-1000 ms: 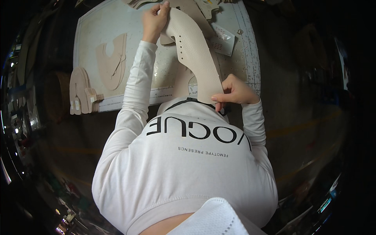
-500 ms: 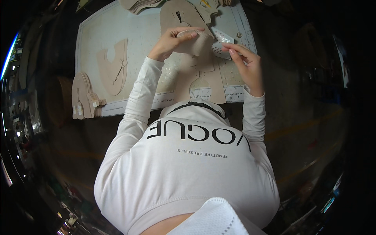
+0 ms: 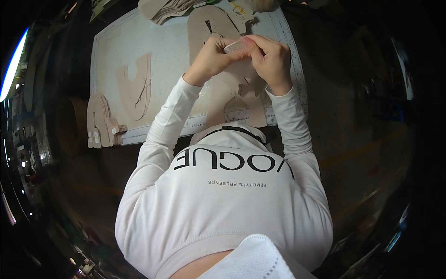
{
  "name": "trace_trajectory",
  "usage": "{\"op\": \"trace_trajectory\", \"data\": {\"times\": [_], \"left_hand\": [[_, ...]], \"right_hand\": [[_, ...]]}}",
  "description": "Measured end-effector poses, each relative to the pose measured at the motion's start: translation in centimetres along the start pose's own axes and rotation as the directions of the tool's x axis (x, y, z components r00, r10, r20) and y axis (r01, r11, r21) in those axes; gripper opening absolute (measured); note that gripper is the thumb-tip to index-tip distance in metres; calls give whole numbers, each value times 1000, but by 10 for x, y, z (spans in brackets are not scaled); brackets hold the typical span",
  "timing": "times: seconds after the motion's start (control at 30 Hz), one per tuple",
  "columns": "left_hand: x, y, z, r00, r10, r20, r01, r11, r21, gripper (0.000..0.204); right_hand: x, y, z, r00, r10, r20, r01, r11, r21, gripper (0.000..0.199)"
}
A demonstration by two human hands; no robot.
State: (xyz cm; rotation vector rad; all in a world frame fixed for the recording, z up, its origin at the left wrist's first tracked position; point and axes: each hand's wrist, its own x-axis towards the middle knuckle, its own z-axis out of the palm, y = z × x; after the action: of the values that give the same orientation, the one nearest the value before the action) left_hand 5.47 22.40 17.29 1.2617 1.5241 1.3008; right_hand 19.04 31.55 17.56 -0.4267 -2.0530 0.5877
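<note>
Near the far side of the table, my left hand (image 3: 210, 59) and my right hand (image 3: 273, 59) meet over a beige shoe-upper piece (image 3: 236, 47). The fingers of both are closed on it, and it is curled between them with a rough, pale face showing. More of the beige material hangs below my hands toward the table's near edge, partly in shadow. Just beyond my left hand lies a rounded beige piece (image 3: 197, 29) with a dark slit. My hands cover parts of the pieces beneath them.
On the pale table (image 3: 172, 51), a U-shaped beige piece (image 3: 137, 93) lies to the left. A stack of cut pieces (image 3: 98, 118) sits at the near left corner. Another stack (image 3: 163, 10) is at the far edge, with a small yellow item (image 3: 238, 8) to its right.
My right hand has come in from the right and closed on the beige piece. The piece is now curled between both hands, and the white perforated sheet behind it is hidden.
</note>
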Motion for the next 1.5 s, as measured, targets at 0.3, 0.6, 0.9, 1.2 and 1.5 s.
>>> {"op": "trace_trajectory", "data": {"times": [0.3, 0.6, 0.9, 1.2, 1.5], "left_hand": [[-24, 9, 16, 986, -163, 28, 166, 966, -197, 22], [-38, 6, 18, 966, -252, 57, 258, 947, -189, 22], [-53, -5, 22, 950, -261, 171, 297, 924, -242, 19], [-72, 2, 33, 946, -219, 239, 298, 877, -376, 17], [-86, -16, 32, 876, -323, 357, 447, 822, -353, 17]], "right_hand": [[25, 18, 5, 988, 28, -149, -40, 996, -78, 22], [51, 36, 2, 978, 183, -98, -200, 960, -198, 18], [75, 48, -5, 968, 112, -225, -157, 969, -192, 27], [94, 66, -16, 960, 122, -252, -189, 946, -263, 29], [100, 74, -29, 967, 93, -236, -159, 947, -279, 31]]}}
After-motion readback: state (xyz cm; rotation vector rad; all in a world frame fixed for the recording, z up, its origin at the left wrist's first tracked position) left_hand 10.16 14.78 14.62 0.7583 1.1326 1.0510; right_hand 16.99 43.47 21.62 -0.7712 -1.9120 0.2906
